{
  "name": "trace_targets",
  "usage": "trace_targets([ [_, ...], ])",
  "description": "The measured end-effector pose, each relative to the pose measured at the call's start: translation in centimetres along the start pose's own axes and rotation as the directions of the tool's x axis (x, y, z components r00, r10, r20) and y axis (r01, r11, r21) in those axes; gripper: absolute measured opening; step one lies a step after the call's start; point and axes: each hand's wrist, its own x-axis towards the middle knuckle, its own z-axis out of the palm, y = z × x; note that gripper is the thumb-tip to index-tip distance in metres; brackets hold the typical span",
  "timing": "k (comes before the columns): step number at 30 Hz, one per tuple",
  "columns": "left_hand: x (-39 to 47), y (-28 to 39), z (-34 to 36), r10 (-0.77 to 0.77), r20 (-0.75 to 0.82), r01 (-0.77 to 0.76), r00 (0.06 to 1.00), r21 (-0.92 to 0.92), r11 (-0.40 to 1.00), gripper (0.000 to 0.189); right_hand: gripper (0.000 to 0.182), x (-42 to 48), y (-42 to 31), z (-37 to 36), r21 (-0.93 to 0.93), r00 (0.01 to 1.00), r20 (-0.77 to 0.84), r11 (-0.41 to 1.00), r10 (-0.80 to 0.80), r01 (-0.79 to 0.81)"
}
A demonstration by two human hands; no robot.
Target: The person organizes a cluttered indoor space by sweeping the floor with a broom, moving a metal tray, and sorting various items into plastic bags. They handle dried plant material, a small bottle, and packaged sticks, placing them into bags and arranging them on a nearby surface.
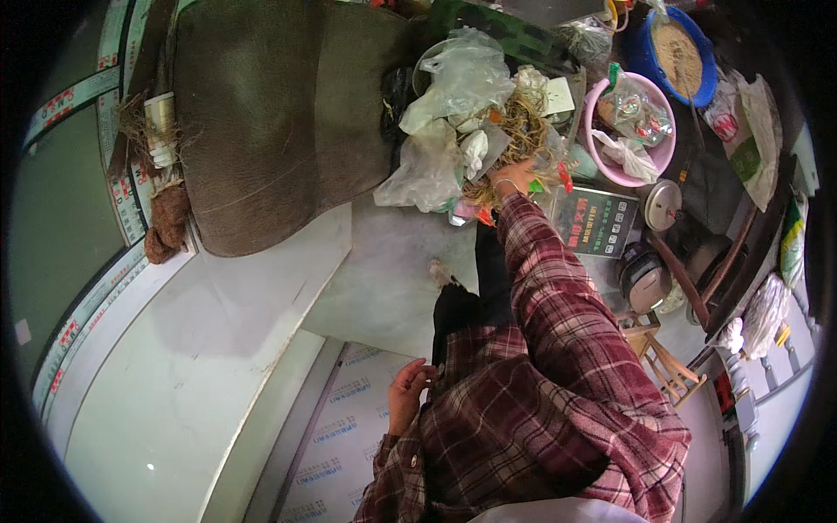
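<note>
My right hand [513,175] reaches into a heap of dried stalks or roots [523,131] and plastic bags; its fingers are partly hidden among them, so its grip cannot be made out. Clear plastic bags [467,78] cover the left part of the heap, beside a crumpled white tissue or bag [475,151]. Red and green wrapper pieces lie close to the hand. My left hand [409,389] hangs low at my side near the plaid shirt, its fingers loosely bent and nothing seen in them.
A pink basin [592,134] with bags stands right of the heap; behind it is a blue basin [705,85] of grainy material. A printed box [598,222], a round metal lid [663,205] and a wooden stool [660,366] are at the right. A brown leather-like cover [261,118] spreads at the left.
</note>
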Motion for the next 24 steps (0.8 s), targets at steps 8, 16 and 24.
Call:
trace_targets([
  [8, 0.6, 0.2, -0.6, -0.024, -0.063, 0.022, 0.998, -0.030, 0.999, 0.027, 0.076, 1.0, 0.6, -1.9, -0.054, 0.970, 0.103, 0.972, -0.221, 0.228],
  [16, 1.7, 1.2, -2.1, 0.132, 0.056, -0.136, 0.990, 0.072, 0.988, 0.031, 0.029, 1.2, 2.4, -7.3, 0.345, 0.804, 0.316, 0.850, -0.504, 0.397],
  [24, 4.1, 4.4, -3.4, 0.305, 0.203, -0.335, 0.930, 0.131, 0.933, 0.029, 0.032, -1.3, 5.9, -14.3, 0.836, 0.605, 0.414, 0.547, -0.681, 0.043],
])
